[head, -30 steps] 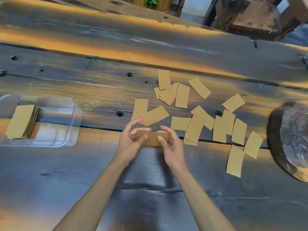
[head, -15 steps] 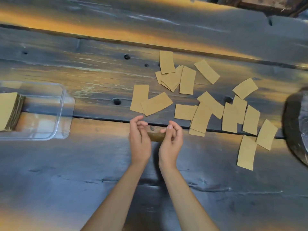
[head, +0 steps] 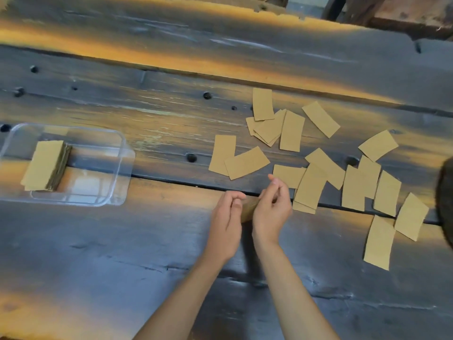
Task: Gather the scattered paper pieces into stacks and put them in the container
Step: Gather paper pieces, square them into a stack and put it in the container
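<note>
A small stack of tan paper pieces [head: 248,207] stands on its edge on the dark wooden table [head: 122,253], mostly hidden between my hands. My left hand [head: 226,224] presses its left end with curled fingers. My right hand [head: 272,208] holds its right end, thumb and forefinger lifted loosely above it. Several loose tan paper pieces [head: 245,163] lie scattered flat beyond and to the right of my hands, some overlapping. At the far left is a clear plastic container [head: 122,153] holding a thicker stack of the same paper [head: 46,165].
A dark round object [head: 446,204] juts in at the right edge, close to the outermost paper pieces. A gap between planks [head: 171,180] runs across the table under the pieces. Dark wooden furniture [head: 392,15] stands beyond the far edge.
The stack was held flat and raised between my fingertips; now it is on its edge on the table between my hands. My right thumb and forefinger have lifted. The view shifted right, showing more of the container.
</note>
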Available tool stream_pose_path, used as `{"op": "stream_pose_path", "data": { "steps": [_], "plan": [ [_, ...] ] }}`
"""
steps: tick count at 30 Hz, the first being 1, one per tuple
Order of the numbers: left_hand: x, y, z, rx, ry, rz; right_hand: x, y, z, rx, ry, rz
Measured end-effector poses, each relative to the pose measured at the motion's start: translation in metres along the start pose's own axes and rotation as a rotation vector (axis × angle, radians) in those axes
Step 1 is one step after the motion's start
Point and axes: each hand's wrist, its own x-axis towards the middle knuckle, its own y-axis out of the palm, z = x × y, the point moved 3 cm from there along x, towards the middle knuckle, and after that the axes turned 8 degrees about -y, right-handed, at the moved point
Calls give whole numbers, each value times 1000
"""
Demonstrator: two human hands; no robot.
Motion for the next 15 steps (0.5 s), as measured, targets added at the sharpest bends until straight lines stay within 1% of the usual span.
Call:
{"op": "stream_pose_path", "data": {
  "steps": [2, 3, 4, 5, 8, 10, 13, 15],
  "plan": [
    [-9, -16, -16, 72, 63, 136, 6, 2, 20, -49, -85, 81],
    [-11, -23, -21, 120, 68, 213, 10, 2, 29, -88, -135, 129],
    [-9, -34, -28, 170, 63, 263, 11, 8, 41, -114, -191, 182],
    [-6, -48, -34, 227, 64, 274, 10, 17, 54, -129, -244, 238],
    [5, -86, -51, 355, 92, 210, -7, 48, 91, -171, -389, 387],
    [11, -109, -57, 372, 104, 177, -20, 68, 108, -212, -447, 463],
    [20, -159, -56, 361, 69, 110, -39, 106, 131, -177, -431, 559],
    [27, -194, -50, 321, 33, 66, -50, 128, 143, -152, -387, 586]
  ]
}}
